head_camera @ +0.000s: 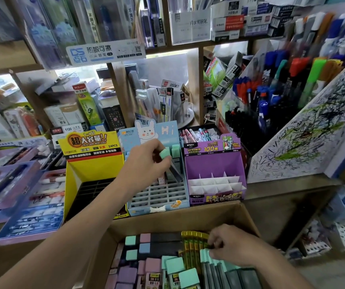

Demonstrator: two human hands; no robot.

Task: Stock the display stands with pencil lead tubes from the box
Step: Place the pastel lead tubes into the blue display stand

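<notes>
My left hand (146, 161) pinches a mint-capped lead tube (167, 159) and holds it tilted over the back rows of the light blue rabbit display stand (159, 197). Another mint-capped tube (175, 152) stands in that stand's back row. My right hand (230, 245) is down in the cardboard box (167, 222), fingers curled on a row of mint-capped tubes (213, 261) beside yellow-green tubes (192, 243). The box holds several tubes with mint, pink, purple and blue caps.
A yellow stand (92, 163) with a black grid sits left of the blue one. A purple stand (215, 176) with white dividers sits to its right. Pen trays (30, 195) lie at left. A scribbled test board (305, 130) and marker racks (275, 84) rise at right.
</notes>
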